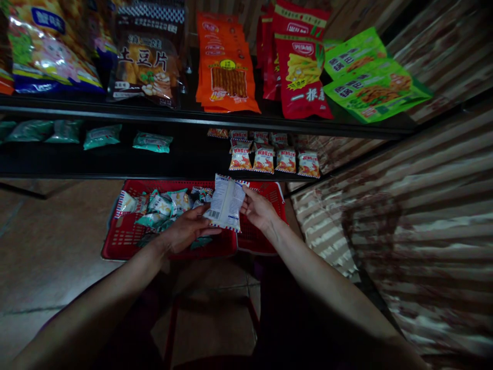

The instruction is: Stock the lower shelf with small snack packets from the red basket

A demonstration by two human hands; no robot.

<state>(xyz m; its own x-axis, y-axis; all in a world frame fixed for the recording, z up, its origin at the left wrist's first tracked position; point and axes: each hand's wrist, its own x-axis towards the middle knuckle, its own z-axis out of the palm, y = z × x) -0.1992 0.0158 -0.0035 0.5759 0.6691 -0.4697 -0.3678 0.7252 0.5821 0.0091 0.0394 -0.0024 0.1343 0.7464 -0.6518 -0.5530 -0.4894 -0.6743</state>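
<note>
Between my two hands is a small snack bag [226, 203], its printed back with a barcode facing me. My left hand [189, 226] grips its lower left edge, and my right hand [257, 206] pinches its right edge; some fingertips are hidden behind it. Just beneath is a red plastic basket [111, 241] holding several teal-and-white snack bags [158, 204] on its left side. On the lower shelf [185, 165], above the basket, stand white-and-orange snack bags [264, 157] in rows, with teal bags [153, 142] spaced out to the left.
The upper shelf's edge [154, 116] overhangs the lower one. It carries a brown potato-chip bag [146, 61], orange packets [229, 67], red packets [302, 67] and green packets [377, 82]. A striped, wrinkled curtain [435, 205] hangs on the right. Tiled floor [57, 241] lies to the left.
</note>
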